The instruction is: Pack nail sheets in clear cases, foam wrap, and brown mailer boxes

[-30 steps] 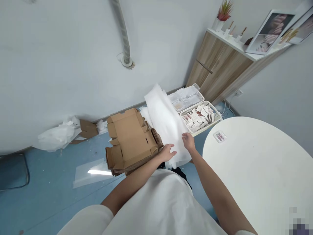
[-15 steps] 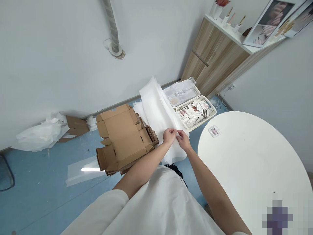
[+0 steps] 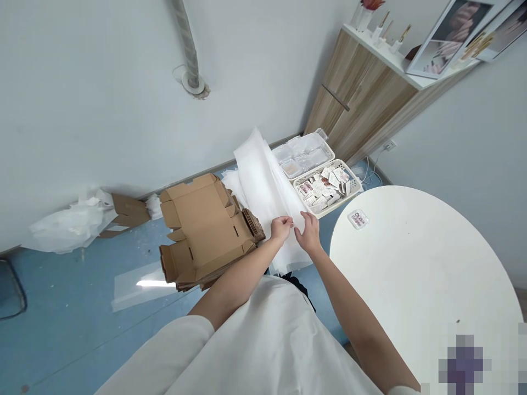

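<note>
Left hand (image 3: 281,229) grip: fingertips together; hold on the white sheets (image 3: 265,184) cannot be confirmed. Right hand (image 3: 309,235) grip: fingers apart. Left-side cardboard boxes (image 3: 201,222) lie unassembled.

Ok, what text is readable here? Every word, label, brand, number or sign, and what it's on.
None readable.
Small cards in the nearer basket: print-like marks, too small.
Clear case on the round table: dark red marks, too small to tell whether lettering.
White sheets, cardboard stack: no lettering visible.
</note>
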Demonstrator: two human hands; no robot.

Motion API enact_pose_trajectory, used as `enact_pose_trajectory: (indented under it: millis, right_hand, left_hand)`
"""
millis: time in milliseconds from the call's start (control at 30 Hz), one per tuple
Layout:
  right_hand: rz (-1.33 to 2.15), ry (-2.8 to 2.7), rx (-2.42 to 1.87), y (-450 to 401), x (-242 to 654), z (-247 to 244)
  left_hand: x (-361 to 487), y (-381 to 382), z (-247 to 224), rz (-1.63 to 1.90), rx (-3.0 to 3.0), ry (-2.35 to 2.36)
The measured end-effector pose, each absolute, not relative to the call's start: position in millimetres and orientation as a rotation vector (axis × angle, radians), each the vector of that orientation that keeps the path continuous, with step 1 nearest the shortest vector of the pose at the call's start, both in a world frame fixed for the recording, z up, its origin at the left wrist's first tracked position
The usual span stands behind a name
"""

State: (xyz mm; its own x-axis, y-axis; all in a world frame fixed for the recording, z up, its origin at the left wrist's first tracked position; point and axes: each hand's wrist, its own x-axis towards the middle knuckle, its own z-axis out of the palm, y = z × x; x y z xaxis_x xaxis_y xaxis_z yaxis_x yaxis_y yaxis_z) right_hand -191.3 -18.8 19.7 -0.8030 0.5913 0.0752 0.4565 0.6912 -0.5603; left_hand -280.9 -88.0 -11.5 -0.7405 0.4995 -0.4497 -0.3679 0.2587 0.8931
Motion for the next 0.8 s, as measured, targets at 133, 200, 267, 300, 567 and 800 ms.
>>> enact_pose_trajectory:
  millis: [133,200,267,300,567,800]
  right_hand:
    - [0.502,-2.91,-0.624,-27.4,-201.7,31.5]
    - [0.452,-2.97,-0.604,-29.5,-209.2,34.9]
    - [0.43,-3.014,-0.624,-29.1,-216.8,36.1]
    - [0.419,-3.039,-0.636,-28.1,-220.3,36.1]
    - [0.557,-3.051,-1.139,-15.2,-229.2,31.5]
    - [0.593,-2.758,-1.239,0.4,-228.2,42.7]
  left_hand:
    - [-280.8,-95.2,-5.7,1.477,0.272,2.011]
    - [-280.9,-98.0,-1.3,1.389,0.331,2.098]
    - [-281.5,-99.4,3.5,1.298,0.359,2.154]
    - [-281.9,-99.6,5.9,1.259,0.367,2.179]
    - [-283.7,-103.9,8.2,1.324,0.451,2.214]
    - [-278.0,-123.8,-6.5,1.285,0.418,2.214]
